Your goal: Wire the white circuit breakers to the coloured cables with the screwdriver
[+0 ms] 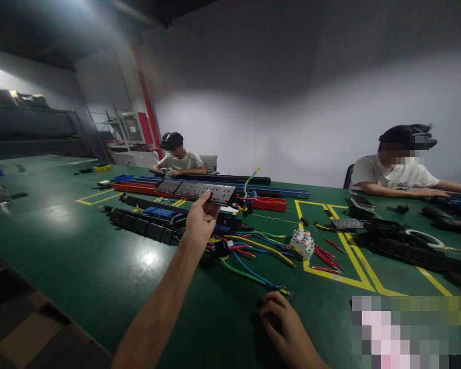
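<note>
Left hand (201,221) grips the socket strip (188,189), seemingly a holding-up step; right hand (281,319) looks empty, loosely curled. Next probably calls for steady support.

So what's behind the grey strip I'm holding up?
Behind the grey strip in your left hand, red rail and blue rail sections show past its ends; whatever sits directly behind it is covered.

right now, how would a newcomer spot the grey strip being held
Over the green table, find the outstretched left hand. The grey strip is in its grip, slotted and red-dotted. Unlike the dark strips lying nearby, it is raised, a green wire rising at its right end.
</note>
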The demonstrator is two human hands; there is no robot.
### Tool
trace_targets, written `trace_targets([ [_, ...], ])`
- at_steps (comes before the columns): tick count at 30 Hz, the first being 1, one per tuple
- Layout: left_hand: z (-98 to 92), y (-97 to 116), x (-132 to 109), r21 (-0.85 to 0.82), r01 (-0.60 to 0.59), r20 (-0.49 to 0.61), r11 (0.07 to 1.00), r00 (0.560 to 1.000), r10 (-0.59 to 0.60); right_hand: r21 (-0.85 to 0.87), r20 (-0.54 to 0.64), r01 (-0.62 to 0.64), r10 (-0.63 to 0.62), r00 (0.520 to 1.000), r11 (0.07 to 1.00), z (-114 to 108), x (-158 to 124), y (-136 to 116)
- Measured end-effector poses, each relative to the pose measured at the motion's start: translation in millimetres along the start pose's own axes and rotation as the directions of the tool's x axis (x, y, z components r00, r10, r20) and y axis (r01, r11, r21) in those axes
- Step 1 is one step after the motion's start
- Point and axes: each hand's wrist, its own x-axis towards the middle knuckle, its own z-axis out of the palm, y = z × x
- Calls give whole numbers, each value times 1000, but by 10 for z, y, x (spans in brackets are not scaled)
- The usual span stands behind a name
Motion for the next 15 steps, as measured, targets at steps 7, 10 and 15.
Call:
trace_targets([
  [7, -606, 202, -598, -166, -134, -111, 977, 987, 117, -14, -17, 22, -23, 1000, 1000, -6, -34, -20],
  [10, -888, 297, -829, -202, -178, -191, 963, 972, 139, -17, -14, 43, -43, 999, 999, 3, -33, 18],
  [15, -1388, 409, -1164, -355, -245, -288, 902, 947, 144, -40, -9, 44, -44, 999, 998, 22, -20, 87],
])
